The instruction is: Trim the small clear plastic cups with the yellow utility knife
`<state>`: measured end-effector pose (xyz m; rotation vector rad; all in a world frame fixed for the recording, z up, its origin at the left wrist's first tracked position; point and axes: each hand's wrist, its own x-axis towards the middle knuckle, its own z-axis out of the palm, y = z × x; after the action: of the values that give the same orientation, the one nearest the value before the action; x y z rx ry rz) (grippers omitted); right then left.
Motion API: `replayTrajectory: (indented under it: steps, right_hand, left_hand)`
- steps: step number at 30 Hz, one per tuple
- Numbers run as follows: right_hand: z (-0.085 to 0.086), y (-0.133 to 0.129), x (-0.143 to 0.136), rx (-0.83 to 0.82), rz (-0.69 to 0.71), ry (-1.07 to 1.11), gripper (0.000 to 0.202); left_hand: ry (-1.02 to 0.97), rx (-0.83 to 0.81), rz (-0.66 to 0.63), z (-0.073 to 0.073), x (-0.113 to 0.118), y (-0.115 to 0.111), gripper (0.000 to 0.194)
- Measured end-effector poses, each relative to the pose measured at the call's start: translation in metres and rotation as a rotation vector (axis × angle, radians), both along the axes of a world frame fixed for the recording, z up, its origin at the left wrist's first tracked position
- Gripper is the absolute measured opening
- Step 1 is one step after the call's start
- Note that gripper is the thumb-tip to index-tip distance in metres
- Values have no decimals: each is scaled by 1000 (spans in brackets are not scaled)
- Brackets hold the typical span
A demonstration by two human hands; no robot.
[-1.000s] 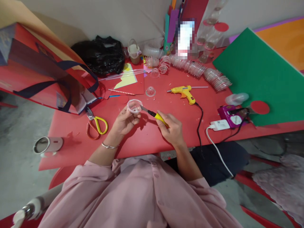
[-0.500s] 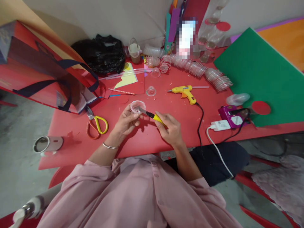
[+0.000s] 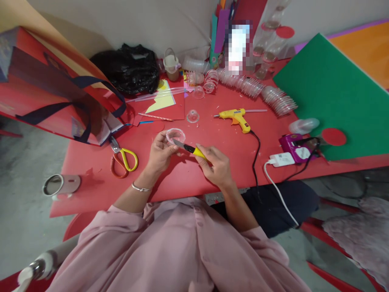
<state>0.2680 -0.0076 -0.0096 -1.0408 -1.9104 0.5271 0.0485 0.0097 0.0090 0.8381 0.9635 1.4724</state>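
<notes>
Pinched in my left hand [image 3: 160,153] is a small clear plastic dome lid [image 3: 176,134], its rim turned up toward me. My right hand [image 3: 216,164] wraps round the yellow handle of a utility knife [image 3: 191,149]. The blade points left and touches or overlaps the near side of the lid; exact contact cannot be made out. Just beyond the lid, another clear dome lid [image 3: 193,116] rests on the red table [image 3: 182,184]. A yellow hot glue gun [image 3: 237,117] with a clear glue stick lies farther right.
Scissors [image 3: 124,160] and a metal mug [image 3: 62,185] stand at the left, below a large red bag [image 3: 60,89]. Stacked clear lids [image 3: 243,84] line the back. A purple box [image 3: 296,150], a charger [image 3: 282,159] with its cable, and a green board [image 3: 331,101] occupy the right.
The lid in my left hand has tilted a little, and the knife blade has shifted slightly left and down toward its near rim. Both hands keep their holds.
</notes>
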Motion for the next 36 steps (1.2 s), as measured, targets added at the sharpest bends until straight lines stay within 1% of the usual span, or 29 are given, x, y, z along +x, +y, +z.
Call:
replayTrajectory:
  steps: [3, 8, 12, 15, 19, 27, 33, 36]
  right_hand:
    - [0, 0, -1, -1, -10, -19, 41]
    - [-3, 1, 0, 27, -29, -45, 40]
    - [-5, 2, 0, 65, -62, -58, 40]
    - [-5, 3, 0, 50, -62, -67, 40]
    - [-4, 3, 1, 38, -57, -56, 39]
    - [-5, 4, 2, 68, -86, -51, 39]
    - [-5, 5, 2, 57, -87, -41, 39]
    - [-5, 4, 3, 52, -83, -40, 39]
  left_hand:
    - [9, 16, 12, -1, 0, 0, 60]
    - [23, 36, 19, -2, -1, -1, 55]
    - [48, 43, 43, -1, 0, -2, 53]
    - [35, 35, 54, 1, 0, -3, 53]
    - [7, 41, 43, 1, -2, -3, 53]
    - [-21, 43, -7, 0, -5, -2, 49]
    - [-36, 9, -32, -1, -8, -3, 54]
    - [-45, 3, -29, -1, -10, -3, 54]
